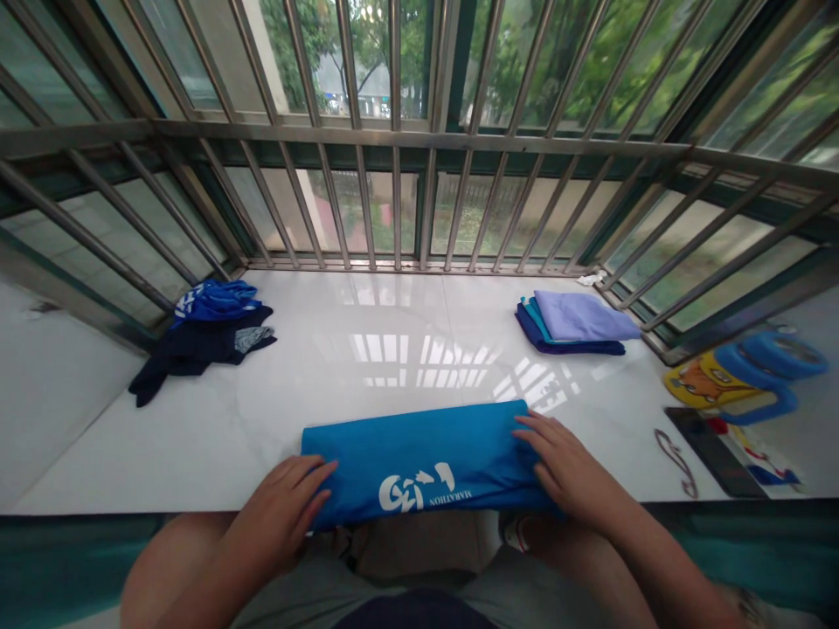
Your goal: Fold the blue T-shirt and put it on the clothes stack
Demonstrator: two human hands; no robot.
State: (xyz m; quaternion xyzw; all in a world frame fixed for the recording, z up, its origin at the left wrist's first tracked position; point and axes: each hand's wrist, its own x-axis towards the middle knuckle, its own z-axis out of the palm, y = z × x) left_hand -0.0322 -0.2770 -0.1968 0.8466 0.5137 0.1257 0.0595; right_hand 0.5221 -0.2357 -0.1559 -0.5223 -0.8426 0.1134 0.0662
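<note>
A blue T-shirt [419,450] with white lettering, including the word MARATHON, lies folded into a long strip at the front edge of the white tabletop. Its near side reaches over that edge, and creases show toward its right end. My left hand [294,489] rests on the left end of the shirt, fingers extended and slightly apart. On the right end lies my right hand [557,459], its fingers spread across the fabric. Neither hand visibly pinches the cloth.
A folded pile with a lavender cloth [583,316] on top sits back right. Rumpled dark clothes [197,349] and a bright blue garment [219,301] lie at left. A yellow-and-blue mug [734,376], phone [711,450] and cord [678,463] are at right. Metal bars [393,137] line the window.
</note>
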